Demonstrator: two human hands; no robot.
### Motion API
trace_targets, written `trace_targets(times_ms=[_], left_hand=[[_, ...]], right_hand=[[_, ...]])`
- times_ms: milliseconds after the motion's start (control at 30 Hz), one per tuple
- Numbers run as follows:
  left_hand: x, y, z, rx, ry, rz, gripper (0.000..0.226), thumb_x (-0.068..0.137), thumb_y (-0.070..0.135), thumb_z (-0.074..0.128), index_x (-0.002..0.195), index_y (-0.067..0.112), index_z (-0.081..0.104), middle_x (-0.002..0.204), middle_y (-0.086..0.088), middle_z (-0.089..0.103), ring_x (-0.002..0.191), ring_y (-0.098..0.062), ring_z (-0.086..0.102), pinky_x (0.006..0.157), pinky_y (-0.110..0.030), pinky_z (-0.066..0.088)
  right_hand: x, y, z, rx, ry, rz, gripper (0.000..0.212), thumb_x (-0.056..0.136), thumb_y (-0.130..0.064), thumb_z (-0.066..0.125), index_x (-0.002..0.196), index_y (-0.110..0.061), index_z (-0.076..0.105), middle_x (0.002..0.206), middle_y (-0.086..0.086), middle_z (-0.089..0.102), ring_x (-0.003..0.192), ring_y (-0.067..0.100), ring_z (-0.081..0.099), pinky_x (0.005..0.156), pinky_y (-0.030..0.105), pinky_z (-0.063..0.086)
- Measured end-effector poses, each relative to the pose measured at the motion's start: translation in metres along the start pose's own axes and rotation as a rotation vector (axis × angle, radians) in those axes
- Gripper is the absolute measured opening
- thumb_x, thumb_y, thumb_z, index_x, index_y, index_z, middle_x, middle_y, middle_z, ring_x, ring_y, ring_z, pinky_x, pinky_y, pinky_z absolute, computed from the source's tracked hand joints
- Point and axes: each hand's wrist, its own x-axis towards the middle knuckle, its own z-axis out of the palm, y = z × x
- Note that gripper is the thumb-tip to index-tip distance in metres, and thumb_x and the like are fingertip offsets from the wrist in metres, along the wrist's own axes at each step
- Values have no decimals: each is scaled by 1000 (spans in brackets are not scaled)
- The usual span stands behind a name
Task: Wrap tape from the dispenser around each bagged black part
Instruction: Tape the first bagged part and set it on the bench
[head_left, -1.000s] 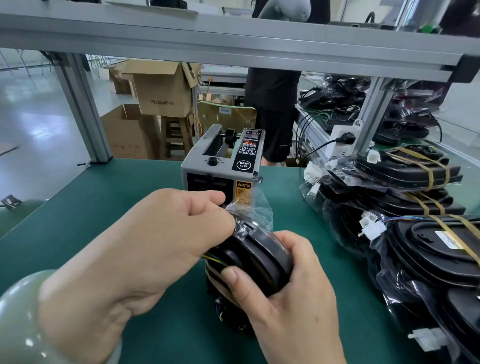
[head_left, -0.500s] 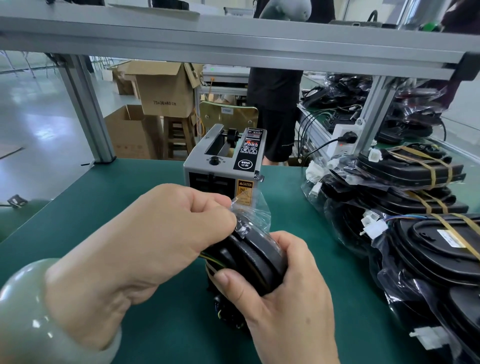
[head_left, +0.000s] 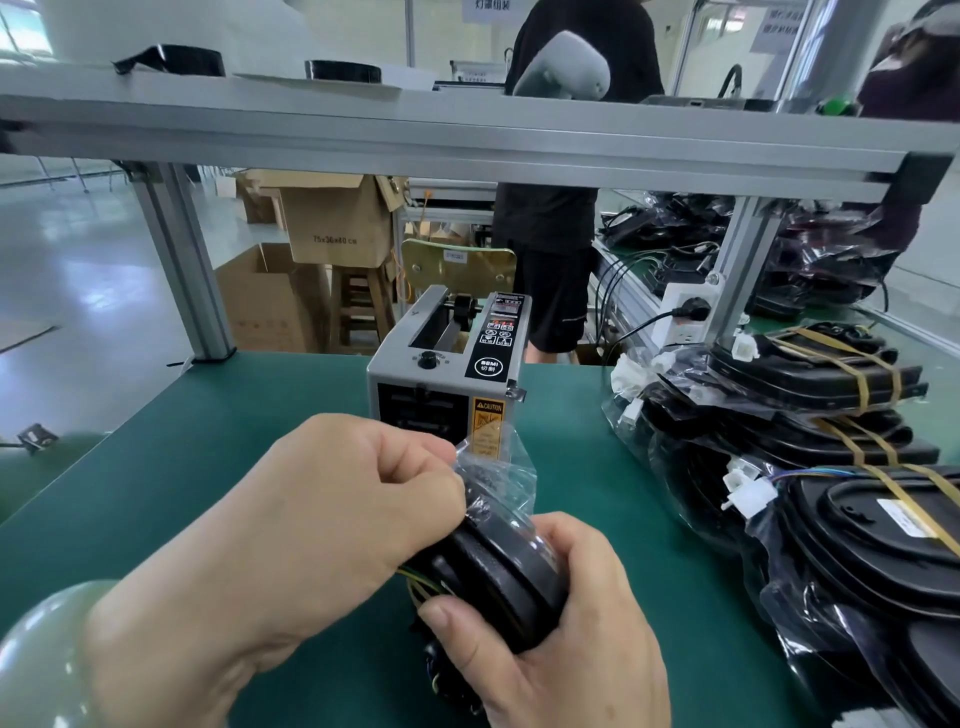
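Observation:
Both hands hold one bagged black part (head_left: 498, 577) just above the green mat, in front of the grey tape dispenser (head_left: 447, 379). My right hand (head_left: 561, 639) grips the part from below and the right, thumb across its near edge. My left hand (head_left: 291, 525) pinches the clear bag's loose top against the part's upper edge. Thin coloured wires stick out at the part's left side. No tape strip is visible at the dispenser's front slot.
A pile of bagged black parts (head_left: 831, 467) bound with tan tape fills the right of the mat (head_left: 208, 447). An aluminium frame rail (head_left: 467, 140) crosses overhead, with posts at left and right. A person stands behind the bench, near cardboard boxes (head_left: 337, 223).
My view has tilted up a little, and both hands with the part sit slightly lower in the frame. The grip on the part and bag is unchanged.

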Motion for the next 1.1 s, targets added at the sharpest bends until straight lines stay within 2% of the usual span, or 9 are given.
trace_targets(times_ms=[67,200,400,567,667,867,1000,1067,1100], left_hand=[[0,0,1,-27,5,-4,33,67,35,63,64,2,66,87,33,68,82,14,62,63,-9,41],[2,-2,2,-109,8,-48,38,61,39,61,74,4,70,93,33,68,86,17,60,76,-19,40],[3,-4,3,-103,-7,-44,37,58,38,58,72,6,70,97,33,67,92,20,58,82,-20,39],[2,-3,2,-4,8,-7,32,67,36,66,68,4,66,90,35,67,87,23,56,72,-19,40],[2,-2,2,75,16,19,28,65,30,59,67,3,65,86,35,66,84,24,55,64,-20,41],[1,-3,3,134,87,96,21,60,34,58,66,19,71,92,50,54,84,28,52,67,-13,40],[-2,-4,4,169,96,108,18,59,36,58,67,30,72,94,54,48,85,30,49,70,-9,38],[-3,-5,4,180,94,111,18,58,37,58,67,32,72,95,55,47,85,31,48,70,-8,37],[-3,-5,4,187,99,114,18,58,38,58,68,33,72,95,56,46,85,31,48,69,-7,36]], right_hand=[[1,-1,-1,13,-12,3,77,33,-87,54,103,-65,32,112,-40,46,87,-20,52,72,4,41],[4,0,-4,22,-56,23,85,31,-86,54,108,-64,26,119,-43,36,93,-21,49,73,2,41],[5,0,-2,46,-44,7,82,31,-84,56,106,-68,29,117,-43,40,91,-22,51,70,2,41],[5,1,-1,51,-12,0,84,31,-85,57,108,-62,31,115,-40,43,90,-19,53,70,3,42],[5,-1,-1,49,-1,8,85,29,-86,55,108,-64,30,115,-42,41,89,-20,52,69,3,42],[4,2,2,74,38,-54,81,30,-84,58,105,-60,38,110,-38,49,80,-18,56,61,1,42],[3,2,7,66,166,-193,68,49,-82,57,107,-48,50,96,-21,64,79,-21,57,56,-3,40],[3,-4,7,12,241,-258,68,69,-83,44,115,-33,55,118,-10,63,89,-24,53,59,1,44],[2,-3,9,-41,257,-269,75,77,-81,36,116,-21,59,127,0,60,95,-18,52,63,9,49]])
